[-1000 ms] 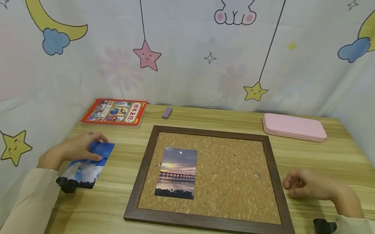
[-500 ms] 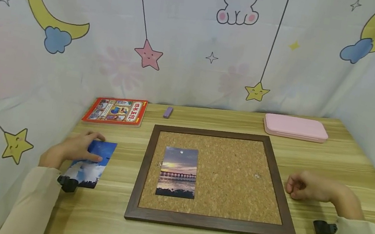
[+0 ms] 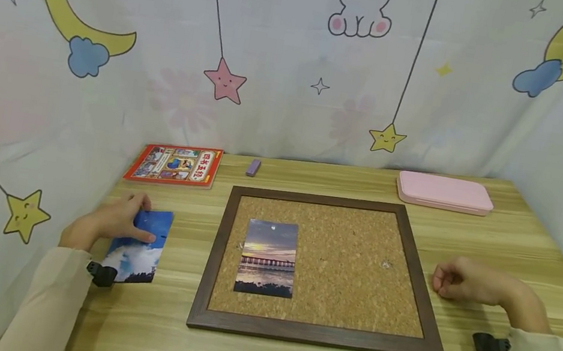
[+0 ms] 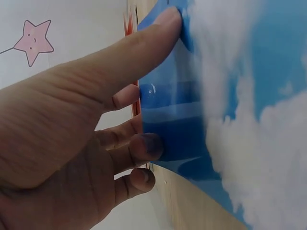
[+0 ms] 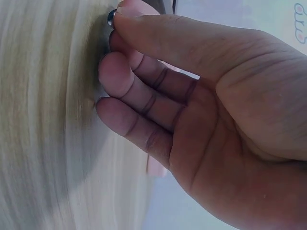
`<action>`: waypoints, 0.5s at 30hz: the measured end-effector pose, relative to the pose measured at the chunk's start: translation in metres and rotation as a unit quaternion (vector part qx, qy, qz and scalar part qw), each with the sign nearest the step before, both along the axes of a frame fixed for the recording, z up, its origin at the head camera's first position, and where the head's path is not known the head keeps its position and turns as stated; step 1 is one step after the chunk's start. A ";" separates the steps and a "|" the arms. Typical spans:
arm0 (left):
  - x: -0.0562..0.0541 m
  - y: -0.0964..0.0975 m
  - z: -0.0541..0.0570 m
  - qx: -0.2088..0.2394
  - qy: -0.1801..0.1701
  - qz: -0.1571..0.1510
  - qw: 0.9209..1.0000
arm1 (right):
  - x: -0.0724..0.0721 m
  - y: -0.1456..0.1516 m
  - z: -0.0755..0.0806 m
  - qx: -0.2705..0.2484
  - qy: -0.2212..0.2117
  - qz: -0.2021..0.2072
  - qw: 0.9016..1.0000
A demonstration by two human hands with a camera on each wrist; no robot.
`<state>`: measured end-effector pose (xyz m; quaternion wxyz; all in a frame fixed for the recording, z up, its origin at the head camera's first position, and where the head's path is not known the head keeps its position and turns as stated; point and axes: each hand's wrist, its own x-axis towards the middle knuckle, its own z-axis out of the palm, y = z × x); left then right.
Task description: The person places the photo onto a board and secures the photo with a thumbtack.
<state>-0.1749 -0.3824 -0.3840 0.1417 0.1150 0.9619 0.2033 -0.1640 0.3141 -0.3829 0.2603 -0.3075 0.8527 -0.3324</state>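
Note:
My left hand holds a photo of blue sky and white clouds at the left of the table. In the left wrist view the thumb lies on the photo's face, and fingers show at its edge. Right of the board, my right hand is near the table with its fingers curled. The right wrist view shows thumb and forefinger pinching a small shiny round-headed pin, mostly hidden. A framed cork board lies between the hands. On its left part is a sunset pier photo with a pin at its top.
Small clear pins sit on the cork's right side. Behind the board are a red book, a small purple block and a pink case. A patterned curtain borders the table's back and sides.
The lower edge of the sky photo has swung right in my left hand, so it stands straighter. The right hand keeps its place beside the board; the head view has shifted slightly.

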 end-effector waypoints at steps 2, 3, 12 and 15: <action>-0.002 0.000 0.000 -0.001 -0.001 -0.004 1.000 | -0.001 0.001 0.000 -0.003 0.001 0.000 1.000; -0.004 0.000 0.000 0.000 -0.002 -0.005 1.000 | -0.001 0.002 0.000 -0.003 0.005 0.000 1.000; -0.010 0.002 0.008 -0.033 0.000 -0.031 0.999 | -0.005 -0.001 0.003 -0.009 0.035 -0.003 0.999; -0.011 0.003 0.012 -0.046 -0.001 -0.042 0.998 | -0.005 -0.003 0.005 -0.008 0.026 -0.010 1.000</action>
